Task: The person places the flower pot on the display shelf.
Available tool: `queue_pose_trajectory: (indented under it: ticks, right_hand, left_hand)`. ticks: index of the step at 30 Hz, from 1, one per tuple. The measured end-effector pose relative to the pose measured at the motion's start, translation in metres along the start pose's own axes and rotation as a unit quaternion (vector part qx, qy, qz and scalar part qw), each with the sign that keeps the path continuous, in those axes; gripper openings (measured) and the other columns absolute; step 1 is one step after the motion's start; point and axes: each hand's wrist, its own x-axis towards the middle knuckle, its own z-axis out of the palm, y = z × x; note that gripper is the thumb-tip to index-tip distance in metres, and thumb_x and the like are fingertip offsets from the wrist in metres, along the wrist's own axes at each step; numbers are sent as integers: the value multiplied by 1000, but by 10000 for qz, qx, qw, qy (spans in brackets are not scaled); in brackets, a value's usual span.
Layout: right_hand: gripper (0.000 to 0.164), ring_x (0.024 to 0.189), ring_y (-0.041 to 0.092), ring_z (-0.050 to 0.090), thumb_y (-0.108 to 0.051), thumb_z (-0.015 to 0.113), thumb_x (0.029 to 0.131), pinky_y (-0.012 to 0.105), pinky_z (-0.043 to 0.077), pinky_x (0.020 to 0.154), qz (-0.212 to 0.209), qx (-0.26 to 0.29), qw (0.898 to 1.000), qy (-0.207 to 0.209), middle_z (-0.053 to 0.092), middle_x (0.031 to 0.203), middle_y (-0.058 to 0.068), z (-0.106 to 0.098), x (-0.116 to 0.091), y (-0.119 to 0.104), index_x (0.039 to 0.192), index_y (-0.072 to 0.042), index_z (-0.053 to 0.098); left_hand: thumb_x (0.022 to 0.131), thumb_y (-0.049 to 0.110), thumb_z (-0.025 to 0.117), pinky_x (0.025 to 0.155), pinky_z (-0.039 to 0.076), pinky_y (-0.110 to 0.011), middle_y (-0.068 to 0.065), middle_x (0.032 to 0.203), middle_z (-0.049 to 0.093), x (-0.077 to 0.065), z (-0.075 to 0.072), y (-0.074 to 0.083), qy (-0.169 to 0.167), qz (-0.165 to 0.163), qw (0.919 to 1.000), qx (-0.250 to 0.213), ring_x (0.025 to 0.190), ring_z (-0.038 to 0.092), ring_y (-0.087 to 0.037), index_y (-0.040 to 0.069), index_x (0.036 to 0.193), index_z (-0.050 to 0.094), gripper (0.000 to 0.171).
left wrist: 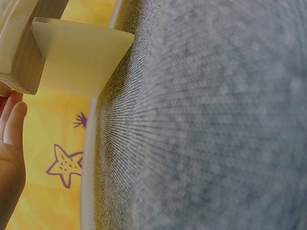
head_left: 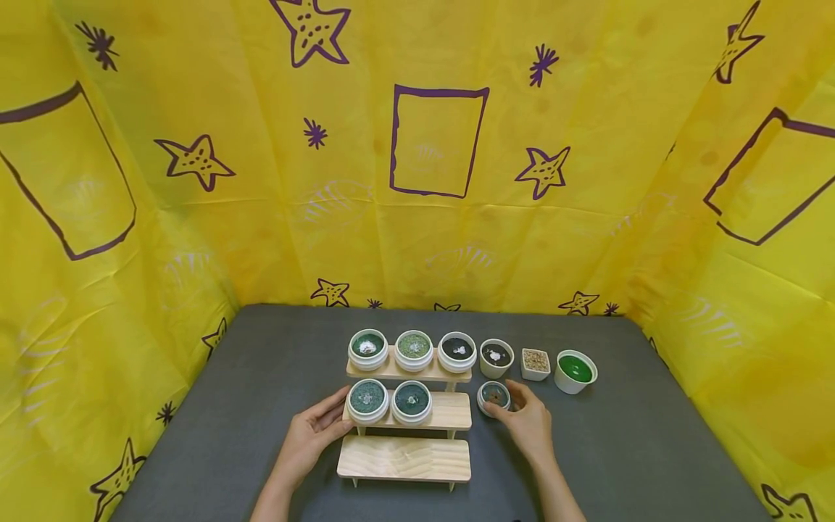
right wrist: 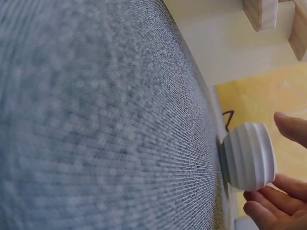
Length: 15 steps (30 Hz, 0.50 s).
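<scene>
Head: find small round ribbed white pot with grey-green fill (head_left: 493, 399) on dark grey table (head_left: 626, 435), just right of three-tier pale wood rack (head_left: 404, 458); right hand (head_left: 528, 424) loosely round it, left hand (head_left: 312, 441) at middle tier's end. Left wrist: see fingers (left wrist: 17, 127) nearly straight by wood; can't tell contact. Right wrist: see thumb (right wrist: 293, 129) spread clear, lower fingers (right wrist: 259, 208) against wall, no pinch. Expect light, stiff, maybe brittle; pinch opposite ribs, keep level.
</scene>
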Motion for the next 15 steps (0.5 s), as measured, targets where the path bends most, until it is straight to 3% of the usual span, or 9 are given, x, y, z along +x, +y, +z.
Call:
queue_pose_trajectory:
  ticks: [15]
  right_hand:
    - [61,111,36,69,-18,89,71,42,58,93,-105,-118,9999,-7,71,116,24,3,3,6,122,2,64]
  left_hand:
    - [91,-1,65,86,57,-16,28,126,61,0,-1,0,-32,20,10000,-26,115,61,6,-15,143,40,59]
